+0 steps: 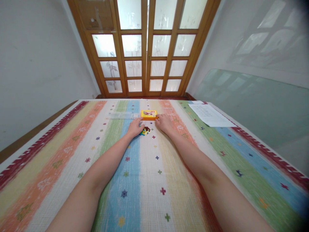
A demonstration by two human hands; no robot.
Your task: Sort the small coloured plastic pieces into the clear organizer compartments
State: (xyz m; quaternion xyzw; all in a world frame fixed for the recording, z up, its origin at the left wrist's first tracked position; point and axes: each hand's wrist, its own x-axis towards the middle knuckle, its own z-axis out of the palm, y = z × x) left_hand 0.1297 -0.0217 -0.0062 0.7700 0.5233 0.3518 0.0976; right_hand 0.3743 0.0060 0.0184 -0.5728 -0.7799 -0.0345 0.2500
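Note:
A small yellow and orange box (149,113) with a printed picture on its top lies on the tablecloth. My left hand (135,128) reaches to the box's near left corner, its thumb apart from the fingers and pointing over a small pile of pieces (145,130). Those pieces are brown, yellow, blue and white, too small to name. At the box's right end, the fingers of my right hand (164,123) are bent and closed against its near corner. A clear plastic strip or case (122,115) lies flat, left of the box.
The table wears a striped, patterned cloth (149,193). White printed papers (210,114) lie at the far right. Behind the table stand wooden doors with glass panes (134,45). A glass panel (253,106) leans by the right wall.

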